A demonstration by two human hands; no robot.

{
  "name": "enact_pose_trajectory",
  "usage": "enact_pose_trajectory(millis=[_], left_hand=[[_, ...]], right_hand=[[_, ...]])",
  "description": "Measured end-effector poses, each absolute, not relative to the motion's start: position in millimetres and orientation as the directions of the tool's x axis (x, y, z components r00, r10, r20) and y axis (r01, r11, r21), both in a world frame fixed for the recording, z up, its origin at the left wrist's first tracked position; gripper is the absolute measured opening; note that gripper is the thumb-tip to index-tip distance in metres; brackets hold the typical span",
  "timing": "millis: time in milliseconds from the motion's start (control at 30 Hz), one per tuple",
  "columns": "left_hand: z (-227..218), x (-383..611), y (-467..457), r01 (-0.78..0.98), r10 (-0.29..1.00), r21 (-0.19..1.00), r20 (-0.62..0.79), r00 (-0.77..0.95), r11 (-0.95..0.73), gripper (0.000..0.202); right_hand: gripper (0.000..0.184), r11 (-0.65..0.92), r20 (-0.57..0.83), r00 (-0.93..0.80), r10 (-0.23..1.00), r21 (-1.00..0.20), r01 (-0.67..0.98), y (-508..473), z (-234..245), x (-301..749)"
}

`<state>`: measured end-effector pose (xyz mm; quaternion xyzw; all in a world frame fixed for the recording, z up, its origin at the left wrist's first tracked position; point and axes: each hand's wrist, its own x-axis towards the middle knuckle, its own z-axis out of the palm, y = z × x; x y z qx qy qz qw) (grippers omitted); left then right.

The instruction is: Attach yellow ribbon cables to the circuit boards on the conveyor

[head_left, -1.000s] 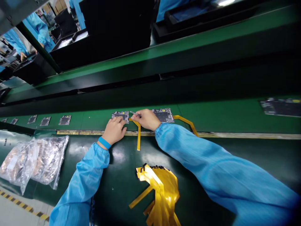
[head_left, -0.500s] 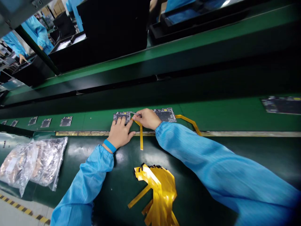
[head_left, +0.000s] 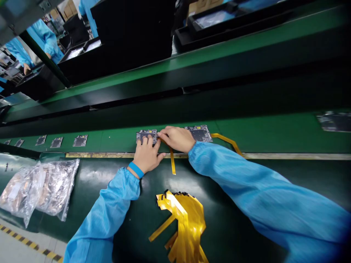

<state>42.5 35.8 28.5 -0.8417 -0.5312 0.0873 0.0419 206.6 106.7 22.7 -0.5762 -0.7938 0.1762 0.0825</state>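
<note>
My left hand [head_left: 146, 155] lies with spread fingers on a small circuit board [head_left: 146, 136] on the green conveyor belt [head_left: 117, 142], partly covering it. My right hand [head_left: 177, 139] reaches in from the right, its fingertips at that board's right edge. A thin amber flex strip [head_left: 172, 160] runs from under those fingers and hangs over the belt's edge. A second circuit board [head_left: 199, 133] sits just beyond my right hand, with another amber strip [head_left: 227, 140] trailing from it. Any tool in my right hand is hidden.
A loose pile of amber flex strips [head_left: 183, 226] lies on the dark green bench [head_left: 137, 179], and clear bags of parts [head_left: 52, 188] lie to the left. Several boards sit along the belt. Co-workers in blue sleeves [head_left: 44, 40] stand beyond black trays [head_left: 117, 36].
Both hands and the boards have shifted right in view. The slim metal tool seen at my right fingertips no longer shows. My left hand now lies further over its board.
</note>
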Motion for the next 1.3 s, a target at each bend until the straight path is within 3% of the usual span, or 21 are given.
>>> enact_pose_trajectory(millis=[200,500,733,967,1133,1300], left_hand=[[29.4,49.7,36.9,0.889,0.901,-0.149,-0.093,0.424,-0.433,0.067],[23.6,57.1,35.6,0.89,0.896,-0.105,-0.053,0.441,-0.444,0.069],[38.5,33.8,36.8,0.873,0.887,0.18,-0.009,0.463,-0.454,0.047],[50.0,-0.9,26.1,0.82,0.92,0.421,0.127,0.37,-0.388,0.027],[53.4,-4.4,19.6,0.774,0.915,0.491,0.157,0.372,-0.399,0.024],[57.1,-2.3,18.6,0.768,0.907,0.49,0.141,0.396,-0.411,0.026]], right_hand=[[0.024,0.263,-0.097,-0.322,0.942,-0.381,0.886,113.0,18.5,211.6],[0.024,0.21,-0.121,-0.269,0.955,-0.365,0.907,112.9,12.7,225.0],[0.029,0.223,0.011,-0.245,0.969,-0.459,0.86,80.1,21.7,238.3],[0.02,0.463,-0.021,-0.577,0.816,-0.573,0.676,5.4,39.4,249.0],[0.015,0.498,-0.155,-0.657,0.738,-0.532,0.685,-38.2,45.8,245.1],[0.017,0.507,-0.212,-0.628,0.749,-0.427,0.749,-53.0,42.5,240.3]])
